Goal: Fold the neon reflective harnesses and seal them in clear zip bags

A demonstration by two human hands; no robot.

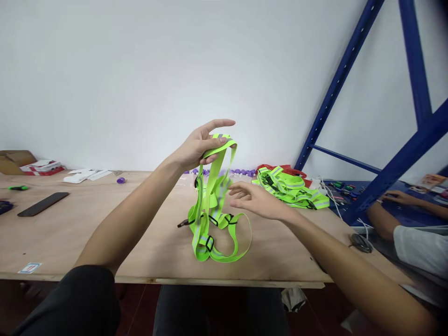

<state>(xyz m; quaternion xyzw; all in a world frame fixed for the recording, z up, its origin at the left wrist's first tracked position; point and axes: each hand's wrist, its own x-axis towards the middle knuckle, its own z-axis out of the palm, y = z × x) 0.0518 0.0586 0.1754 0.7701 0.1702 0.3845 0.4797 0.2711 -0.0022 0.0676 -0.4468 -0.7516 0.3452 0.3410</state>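
Note:
My left hand is raised above the table, its thumb and some fingers closed on the upper straps of a reflective strap vest, while the index finger points away to the right. The vest is neon yellow-green with silver stripes and black buckles. Its straps hang down in loops, and the lower ones reach the tabletop. Just right of the hanging straps is my right hand, fingers loosely bent and apart, holding nothing that I can see. Whether its fingertips touch the strap is hard to tell.
A pile of similar vests lies at right, by a red bag. Purple pieces line the wall. At left are a black phone-like slab, papers and a green cutter. A blue metal frame and another person's arm are right.

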